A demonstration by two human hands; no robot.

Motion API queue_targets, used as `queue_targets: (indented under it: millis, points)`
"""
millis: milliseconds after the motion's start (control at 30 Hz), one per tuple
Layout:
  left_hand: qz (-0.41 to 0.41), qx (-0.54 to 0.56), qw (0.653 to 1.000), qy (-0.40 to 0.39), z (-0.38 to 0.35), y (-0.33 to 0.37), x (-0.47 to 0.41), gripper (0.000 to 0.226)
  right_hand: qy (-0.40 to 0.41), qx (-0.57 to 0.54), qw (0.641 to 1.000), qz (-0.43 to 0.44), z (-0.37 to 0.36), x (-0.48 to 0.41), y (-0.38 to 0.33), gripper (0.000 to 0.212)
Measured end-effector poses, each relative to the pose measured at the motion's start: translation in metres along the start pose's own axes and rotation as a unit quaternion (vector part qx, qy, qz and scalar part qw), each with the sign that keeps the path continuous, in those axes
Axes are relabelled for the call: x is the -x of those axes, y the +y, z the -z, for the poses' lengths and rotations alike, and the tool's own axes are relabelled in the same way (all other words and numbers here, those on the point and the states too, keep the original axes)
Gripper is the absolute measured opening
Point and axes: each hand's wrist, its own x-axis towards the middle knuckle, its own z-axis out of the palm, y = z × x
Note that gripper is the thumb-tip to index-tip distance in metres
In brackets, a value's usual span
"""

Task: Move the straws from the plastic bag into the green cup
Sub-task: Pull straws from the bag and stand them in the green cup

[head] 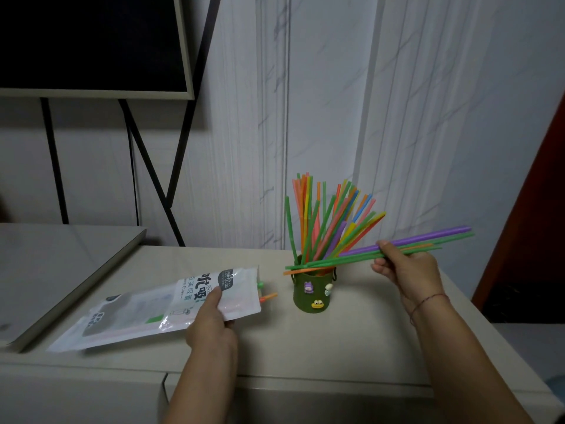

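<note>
A green cup (312, 296) with small cartoon charms stands on the beige cabinet top, filled with several coloured straws (327, 221) fanning upward. My right hand (403, 267) grips a bundle of purple, green and orange straws (428, 241), held nearly level, their left tips lying across the cup's rim. My left hand (211, 319) holds the plastic bag (146, 307) near its open end, thumb on top. The bag is lifted off the surface at that end. Two straw tips, one green and one orange (269, 296), poke out of the bag's mouth toward the cup.
A beige cabinet top (351, 347) carries everything; its front edge runs below my arms. A flat grey board (61, 270) lies at the left. A dark screen on a black stand (91, 44) rises behind. A dark red panel (532, 209) borders the right.
</note>
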Motion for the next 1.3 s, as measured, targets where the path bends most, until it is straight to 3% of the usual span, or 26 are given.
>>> queue_targets:
  millis: [433, 733, 1100, 1300]
  points:
    - [0.012, 0.01, 1.0, -0.009, -0.001, -0.003, 0.001, 0.058, 0.043, 0.086, 0.993, 0.072, 0.012, -0.008, -0.01, 0.018]
    - [0.011, -0.014, 1.0, -0.015, 0.0, -0.007, -0.002, 0.055, -0.057, 0.234, 0.966, 0.098, -0.03, 0.004, 0.005, 0.013]
    - [0.024, -0.017, 0.999, -0.024, -0.003, -0.007, 0.003, 0.053, -0.114, 0.331, 0.936, 0.032, -0.053, 0.001, 0.042, 0.022]
    - [0.026, -0.016, 0.999, -0.029, -0.003, -0.007, 0.004, 0.053, -0.116, 0.271, 0.956, -0.001, -0.043, 0.002, 0.036, 0.021]
